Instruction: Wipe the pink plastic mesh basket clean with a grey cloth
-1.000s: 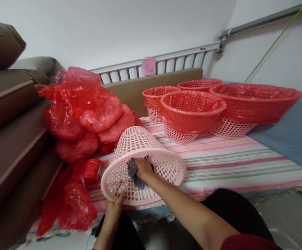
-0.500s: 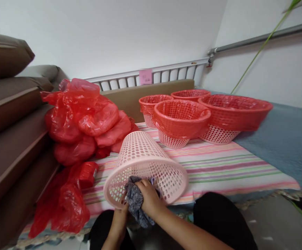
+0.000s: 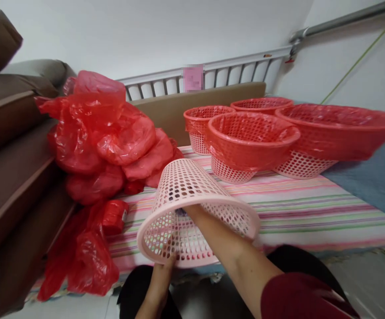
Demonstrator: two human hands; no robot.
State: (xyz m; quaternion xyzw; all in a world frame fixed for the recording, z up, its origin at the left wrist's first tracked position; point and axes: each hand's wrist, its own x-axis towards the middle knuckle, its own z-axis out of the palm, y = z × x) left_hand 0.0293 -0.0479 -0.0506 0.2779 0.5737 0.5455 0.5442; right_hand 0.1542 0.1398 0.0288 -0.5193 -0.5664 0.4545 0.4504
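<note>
A pale pink perforated plastic wastebasket (image 3: 192, 179) lies tilted on its side, its mouth towards me. My left hand (image 3: 166, 263) grips the lower rim, thumb inside the mouth. My right hand (image 3: 192, 211) reaches deep into the basket, its fingers mostly hidden behind the rim and wall. A bit of the dark grey cloth (image 3: 180, 212) shows beside it, and dark patches show through the upper holes. To the right stand several similar baskets, among them a front one (image 3: 252, 144) lined with a red plastic bag.
A heap of red plastic bags (image 3: 113, 141) sits at the left, with a red roll (image 3: 114, 217) in front. Brown cushions (image 3: 13, 164) are stacked at the far left. A striped cloth (image 3: 279, 212) covers the surface. A radiator (image 3: 225, 73) runs along the back wall.
My right hand has pushed from the basket's mouth deep inside with the cloth. My left hand stays on the rim. The view has shifted, and a dark red sleeve now shows.
</note>
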